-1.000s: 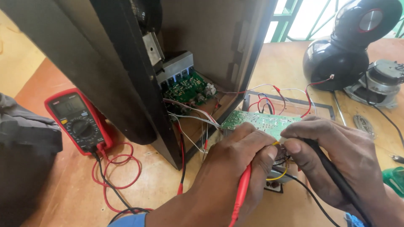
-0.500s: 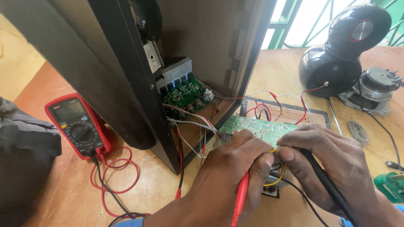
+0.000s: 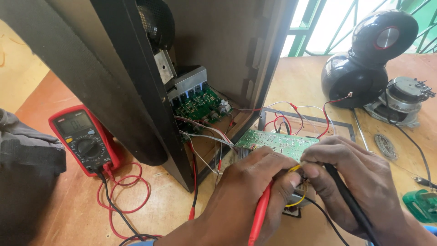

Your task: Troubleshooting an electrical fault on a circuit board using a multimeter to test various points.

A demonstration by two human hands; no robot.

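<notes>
The left hand point(image 3: 255, 191) is closed around a red probe point(image 3: 259, 217), fingers curled tight on its shaft, with the tip pointed down at a small component wound with yellow wire point(image 3: 298, 191). The right hand point(image 3: 359, 182) grips a black probe point(image 3: 348, 200) in the same pinched way, thumb and forefinger pressed near its front end, and the two hands touch each other over that component. Both probe tips are hidden by the fingers, so the exact contact points cannot be told.

Just behind the hands lies a green circuit board point(image 3: 277, 142), flat on the wooden table point(image 3: 300, 86), with red, white and black wires point(image 3: 291, 118) looping behind it. Behind and to the left of that board stands an open black speaker cabinet point(image 3: 118, 91), upright, holding a second green board point(image 3: 200, 102) and a metal heat sink point(image 3: 186, 82) inside. Well left of the circuit board, past the cabinet, a red multimeter point(image 3: 84, 139) lies face up, its red and black leads point(image 3: 123, 200) coiled on the table. To the right of the board and farther back sits a glossy black rounded speaker point(image 3: 364, 59), with a bare metal motor point(image 3: 400, 98) just beside it. A green plastic object point(image 3: 421, 205) lies at the right edge, near the right hand.
</notes>
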